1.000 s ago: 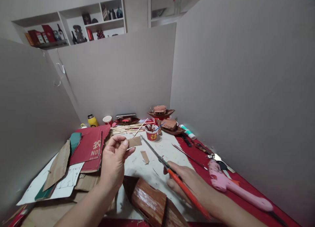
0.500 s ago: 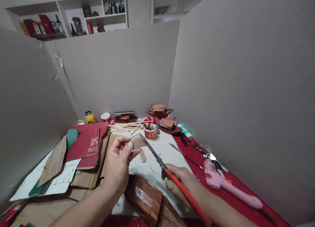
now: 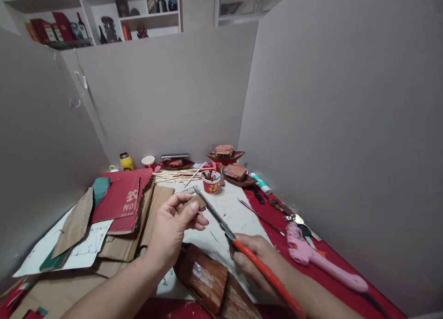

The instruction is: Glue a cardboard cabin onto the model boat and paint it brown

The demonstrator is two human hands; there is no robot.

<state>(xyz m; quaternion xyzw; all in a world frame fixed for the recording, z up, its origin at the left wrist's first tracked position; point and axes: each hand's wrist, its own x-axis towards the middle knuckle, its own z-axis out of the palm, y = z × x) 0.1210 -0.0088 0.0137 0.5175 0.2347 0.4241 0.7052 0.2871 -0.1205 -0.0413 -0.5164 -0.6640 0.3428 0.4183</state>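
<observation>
Between the thumb and fingers of my left hand (image 3: pixel 178 217) is a small brown cardboard piece (image 3: pixel 197 201). My right hand (image 3: pixel 254 254) is closed round the red handles of a pair of long-bladed snips (image 3: pixel 216 216), whose tip lies beside the cardboard piece. Beyond my left fingertips, partly hidden, a small metal ruler (image 3: pixel 190 190) shows. Below both hands, a brown model boat (image 3: pixel 204 277) with a glossy curved roof rests near the front edge.
Stacked cardboard (image 3: pixel 117 201) covers the left side. Thin sticks (image 3: pixel 173 177), a paint cup (image 3: pixel 210 182) and small model boats (image 3: pixel 235 172) stand at the back. A pink glue gun (image 3: pixel 325 263) and a thin brush (image 3: pixel 261 216) lie to the right.
The cardboard piece has turned and come closer in my left fingers. The small loose piece below it no longer shows. My right hand keeps hold of the snips, nearly in place.
</observation>
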